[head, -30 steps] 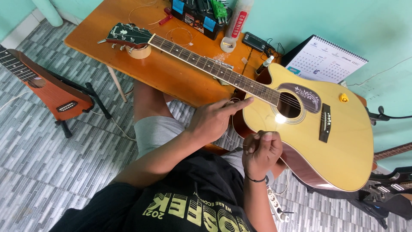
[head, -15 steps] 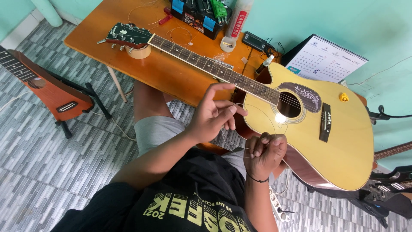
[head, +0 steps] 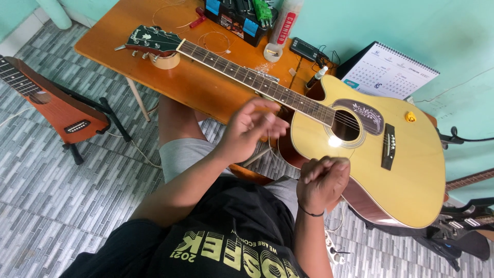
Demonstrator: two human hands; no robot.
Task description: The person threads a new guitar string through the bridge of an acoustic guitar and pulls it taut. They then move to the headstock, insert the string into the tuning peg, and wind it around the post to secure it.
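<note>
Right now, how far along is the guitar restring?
Done: guitar lies across the table, headstock propped on a tape roll; loose string coils lie nearby. In hand: both hands, left and right, work a thin wire by the body's edge, blurred. Left: whether any strings are missing cannot be told.

I counted one yellow acoustic guitar on one orange table, one red-brown guitar on the floor, one calendar, and two hands.

Black shirt with yellow lettering, grey shorts, seemingly a dark wristband.
</note>
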